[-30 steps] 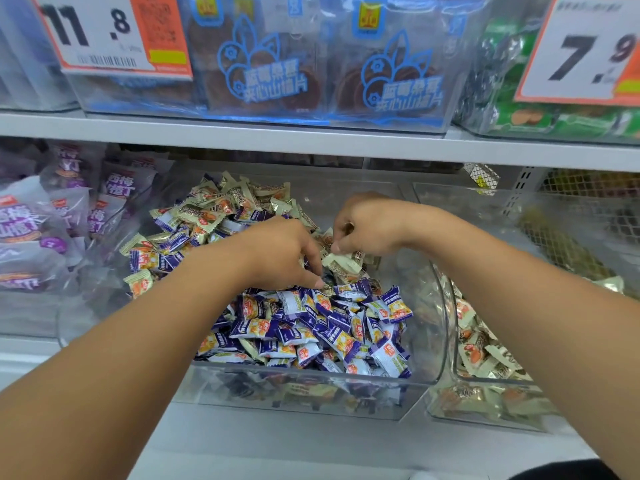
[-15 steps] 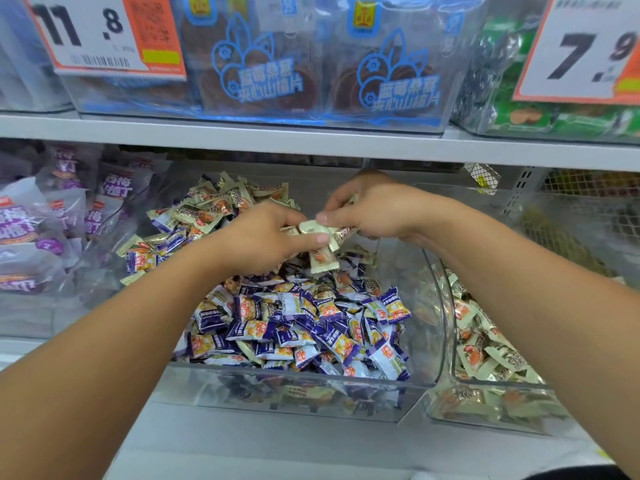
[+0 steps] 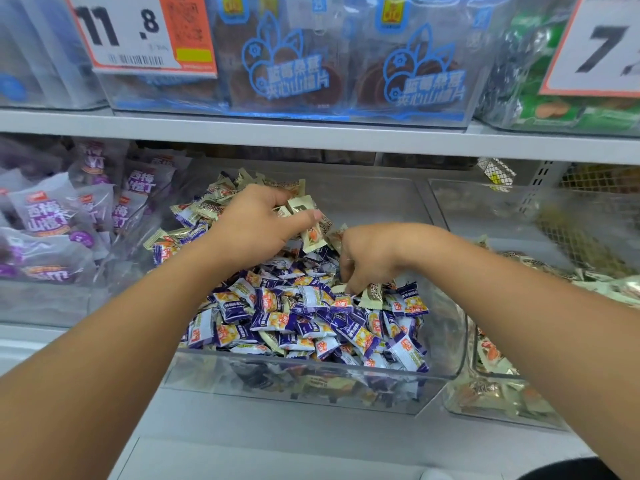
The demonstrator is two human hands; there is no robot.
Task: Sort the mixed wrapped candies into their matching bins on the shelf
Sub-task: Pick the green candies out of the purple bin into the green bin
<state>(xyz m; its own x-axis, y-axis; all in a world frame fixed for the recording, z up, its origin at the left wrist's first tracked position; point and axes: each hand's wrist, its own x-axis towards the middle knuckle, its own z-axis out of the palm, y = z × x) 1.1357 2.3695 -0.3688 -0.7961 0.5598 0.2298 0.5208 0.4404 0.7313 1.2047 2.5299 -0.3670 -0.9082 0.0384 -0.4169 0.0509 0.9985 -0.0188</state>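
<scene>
right hand [image 3: 369, 259] dropped, beige-wrapped candies [image 3: 304, 216] held

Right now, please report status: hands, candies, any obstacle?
Left hand holds cream wrapped candies. Right hand digs into purple wrapped candies in the clear plastic bin. No obstacle seen.

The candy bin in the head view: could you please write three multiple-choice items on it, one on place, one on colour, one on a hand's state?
1. Where do the purple-wrapped candies mostly lie in the middle bin?
A. front
B. back
C. outside it

2. What colour are the candies in the right bin?
A. red
B. cream
C. black

3. What is the left hand doing?
A. resting flat
B. hanging idle
C. holding cream-wrapped candies

Answers: 1 A, the purple wrappers fill the front while the cream ones pile behind; 2 B, pale wrappers show through the clear wall; 3 C, fingers and thumb curl round pale wrappers.
</scene>
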